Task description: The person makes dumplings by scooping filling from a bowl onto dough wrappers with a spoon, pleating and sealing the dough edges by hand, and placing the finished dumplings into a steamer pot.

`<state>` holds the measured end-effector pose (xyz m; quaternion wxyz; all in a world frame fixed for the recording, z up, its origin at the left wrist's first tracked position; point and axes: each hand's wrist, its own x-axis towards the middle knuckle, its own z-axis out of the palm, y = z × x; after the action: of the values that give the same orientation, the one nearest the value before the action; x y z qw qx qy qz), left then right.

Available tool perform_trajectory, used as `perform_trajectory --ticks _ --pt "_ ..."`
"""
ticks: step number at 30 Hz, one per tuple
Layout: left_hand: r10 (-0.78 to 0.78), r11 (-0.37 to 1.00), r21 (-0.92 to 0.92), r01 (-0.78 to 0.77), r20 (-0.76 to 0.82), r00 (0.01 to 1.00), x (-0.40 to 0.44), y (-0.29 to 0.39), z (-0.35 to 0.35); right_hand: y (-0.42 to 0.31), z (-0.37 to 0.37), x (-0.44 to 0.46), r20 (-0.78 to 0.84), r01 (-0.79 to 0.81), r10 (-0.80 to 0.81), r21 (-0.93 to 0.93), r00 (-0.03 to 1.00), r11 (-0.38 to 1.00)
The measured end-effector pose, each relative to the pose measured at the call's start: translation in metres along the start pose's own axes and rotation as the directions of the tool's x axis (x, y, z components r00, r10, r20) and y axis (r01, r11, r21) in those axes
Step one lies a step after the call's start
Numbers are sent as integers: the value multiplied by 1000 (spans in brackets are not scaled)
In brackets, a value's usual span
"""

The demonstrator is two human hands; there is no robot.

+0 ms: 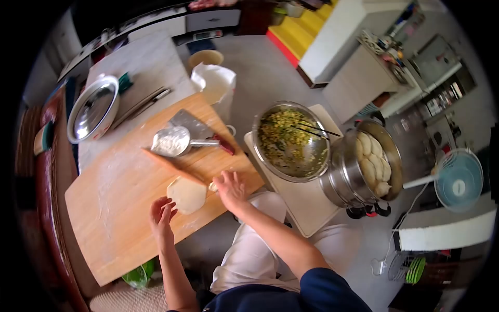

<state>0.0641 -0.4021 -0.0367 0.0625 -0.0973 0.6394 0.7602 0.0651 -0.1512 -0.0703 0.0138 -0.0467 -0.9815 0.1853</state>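
A flat round of rolled dough (188, 196) lies on the wooden board (114, 208). At its left edge is my left hand (163, 214), fingers loosely bent and apart; whether they touch the dough I cannot tell. My right hand (232, 190) rests low over the board to the right of the dough, fingers spread. Beside its fingertips sits a small bit of dough (212, 186). A thin wooden rolling pin (174, 166) lies just beyond the round. Behind it are a metal scoop of flour (171, 141) and a dough scraper (189, 125).
Right of the board, a steel bowl of chopped filling (283, 132) with chopsticks (315, 130) stands on a low table (306, 218). A steamer pot (358, 166) holds several filled buns (372, 160). A lidded basin (93, 112) and a white sack (215, 83) are farther back.
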Motion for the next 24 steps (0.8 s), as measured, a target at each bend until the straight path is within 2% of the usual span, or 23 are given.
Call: perform_trajectory --ticks 3,5,7,10,11,12,13,14,17,18,19,20,21,23,24 --pt "-4 1000 -11 4 46 999 0 -5 18 1 17 -2 11 -4 4 25 1000 1000" --pt "25 999 -24 -23 101 995 5 -17 27 0 12 2 115 6 -8 18 993 1000" --pt "21 999 -34 -16 143 990 2 -11 45 15 11 10 70 65 -72 103 995 993" --pt "2 1000 -19 2 179 984 -2 0 72 39 -19 12 219 -117 18 449 976 886" --pt "2 1000 -25 3 201 980 -3 3 82 45 -27 11 333 -270 35 695 942 667" --pt "2 1000 -31 5 223 975 -4 6 93 52 -32 8 437 -409 3 838 899 363" --pt "-1 999 -35 10 246 969 -6 8 104 57 -48 4 517 -517 -71 856 853 16" --pt "10 1000 -28 -2 289 957 -7 13 116 61 -63 -5 507 -517 -102 844 856 -142" --pt "-9 1000 3 8 325 946 -14 23 152 88 -121 -26 332 -375 -182 872 926 -316" --pt "-3 1000 11 -1 357 934 -16 22 164 102 -145 -34 231 -281 -188 907 955 -314" --pt "1 1000 18 -9 388 922 -18 20 175 114 -198 -52 243 -265 -140 948 960 -174" --pt "6 1000 25 -18 416 909 -20 19 186 136 -226 -63 185 -195 -132 978 974 -69" --pt "5 999 31 -21 453 892 -23 17 200 150 -276 -81 223 -217 -44 970 974 110" --pt "2 999 40 -26 517 856 -36 13 232 195 -330 -107 74 -57 -56 962 996 266" --pt "-10 999 48 -19 542 840 -45 15 251 222 -356 -122 50 -39 -4 831 999 555"
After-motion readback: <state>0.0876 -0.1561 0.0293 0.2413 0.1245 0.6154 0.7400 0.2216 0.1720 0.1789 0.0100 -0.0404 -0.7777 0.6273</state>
